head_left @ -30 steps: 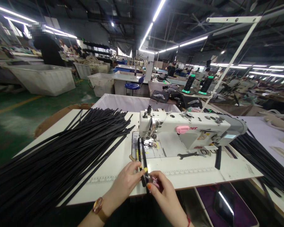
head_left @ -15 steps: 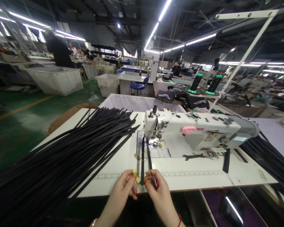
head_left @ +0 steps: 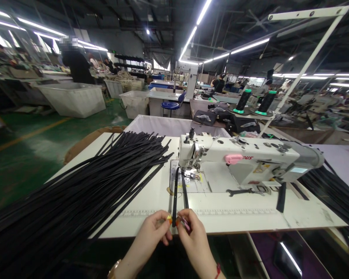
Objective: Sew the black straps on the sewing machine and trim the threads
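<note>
A white sewing machine [head_left: 244, 155] stands on the pale table [head_left: 221, 223]. From its needle area two lengths of black strap [head_left: 175, 197] run toward the front edge. My left hand [head_left: 157, 228] is pinched beside the strap's left side, with yellow on a fingertip; what it holds is too small to tell. On the other side, my right hand [head_left: 192, 232] is closed around a small pinkish tool, its fingertips close to the strap. Left of the machine lies a large pile of black straps [head_left: 104, 182].
A wrench [head_left: 238, 192] lies in front of the machine. Behind it are thread cones [head_left: 244, 100], black bags [head_left: 205, 117] and a white bin [head_left: 163, 123]. More black straps [head_left: 331, 190] lie at the right. A person [head_left: 77, 64] stands at the far left.
The whole view has shifted slightly. My left thumb and fingertip have come together, and both hands are a little closer to each other at the strap.
</note>
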### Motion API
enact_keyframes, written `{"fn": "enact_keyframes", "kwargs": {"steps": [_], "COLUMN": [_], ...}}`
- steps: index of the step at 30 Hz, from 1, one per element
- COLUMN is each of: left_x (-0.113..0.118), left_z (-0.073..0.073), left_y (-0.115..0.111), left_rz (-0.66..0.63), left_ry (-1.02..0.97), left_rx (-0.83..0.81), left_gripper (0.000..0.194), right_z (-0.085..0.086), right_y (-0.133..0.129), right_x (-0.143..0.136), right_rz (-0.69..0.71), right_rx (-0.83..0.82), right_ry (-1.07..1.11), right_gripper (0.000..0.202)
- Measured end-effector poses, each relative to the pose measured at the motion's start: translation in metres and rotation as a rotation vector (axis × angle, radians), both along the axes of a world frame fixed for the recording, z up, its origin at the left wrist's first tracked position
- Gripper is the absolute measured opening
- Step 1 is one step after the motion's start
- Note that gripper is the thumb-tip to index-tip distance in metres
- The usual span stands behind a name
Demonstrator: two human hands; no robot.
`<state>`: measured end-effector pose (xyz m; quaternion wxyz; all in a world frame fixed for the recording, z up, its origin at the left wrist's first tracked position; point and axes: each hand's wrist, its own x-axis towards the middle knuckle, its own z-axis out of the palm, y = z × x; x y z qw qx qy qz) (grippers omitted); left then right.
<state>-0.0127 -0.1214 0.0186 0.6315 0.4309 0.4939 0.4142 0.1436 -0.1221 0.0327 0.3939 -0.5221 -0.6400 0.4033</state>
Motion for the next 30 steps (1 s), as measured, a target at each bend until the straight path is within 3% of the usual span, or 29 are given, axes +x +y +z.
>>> {"fn": "enact_keyframes", "kwargs": {"steps": [6, 10, 14, 17, 20, 30], "left_x": [0.001, 0.001, 0.003, 0.004, 0.005, 0.004], "left_z": [0.003, 0.001, -0.001, 0.000, 0.003, -0.004], "left_y": [-0.001, -0.003, -0.003, -0.002, -0.002, -0.002], "left_rz": [0.075, 0.076, 0.089, 0.108, 0.120, 0.139], "left_ry": [-0.114, -0.074, 0.033, 0.202, 0.318, 0.367], "left_rx": [-0.077, 0.022, 0.182, 0.336, 0.385, 0.405], "left_gripper": [0.033, 0.024, 0.016, 0.016, 0.017, 0.018], "right_z": [0.014, 0.023, 0.027, 0.027, 0.027, 0.017], "right_y": [0.002, 0.005, 0.005, 0.005, 0.006, 0.009], "right_x": [0.017, 0.029, 0.029, 0.024, 0.020, 0.018], "right_rz": [0.031, 0.119, 0.163, 0.149, 0.117, 0.075], "right_rx": [0.093, 0.234, 0.253, 0.250, 0.243, 0.230], "right_ry": [-0.337, -0.572, -0.695, -0.736, -0.728, -0.626], "right_gripper": [0.012, 0.016, 0.017, 0.016, 0.014, 0.011]}}
